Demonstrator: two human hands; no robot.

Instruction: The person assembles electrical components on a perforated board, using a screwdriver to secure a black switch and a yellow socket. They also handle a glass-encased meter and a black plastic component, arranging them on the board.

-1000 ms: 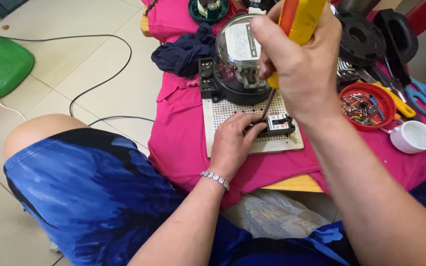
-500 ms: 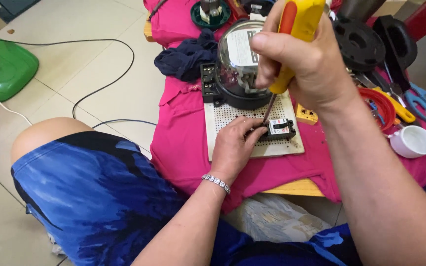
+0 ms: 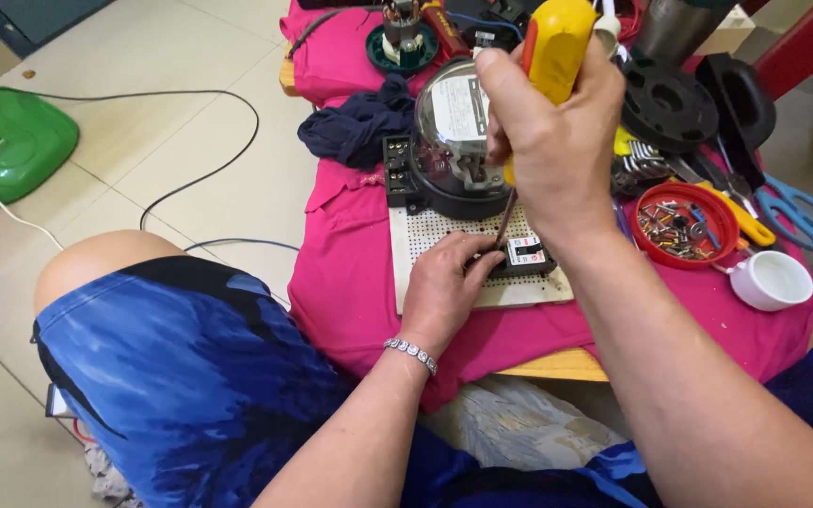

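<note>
My right hand (image 3: 552, 141) grips the yellow and orange handle of a screwdriver (image 3: 549, 52), held upright with its tip down at a small black breaker (image 3: 527, 256). My left hand (image 3: 446, 287) rests on the white perforated board (image 3: 444, 235) and pinches that breaker at its left side. A round electricity meter with a clear dome (image 3: 458, 132) is mounted on the board just behind the breaker. The board lies on a pink cloth (image 3: 350, 273) over a low wooden table.
A red lid of screws (image 3: 684, 223), a white cap (image 3: 772, 279), blue-handled scissors (image 3: 802, 212) and black round parts (image 3: 667, 105) lie to the right. A dark blue rag (image 3: 355, 127) is left of the meter. A green stool seat (image 3: 7, 150) and cables lie on the tiled floor.
The view has shifted slightly. Both hands stay at the breaker with the screwdriver tip on it; my right hand sits a little lower on the handle.
</note>
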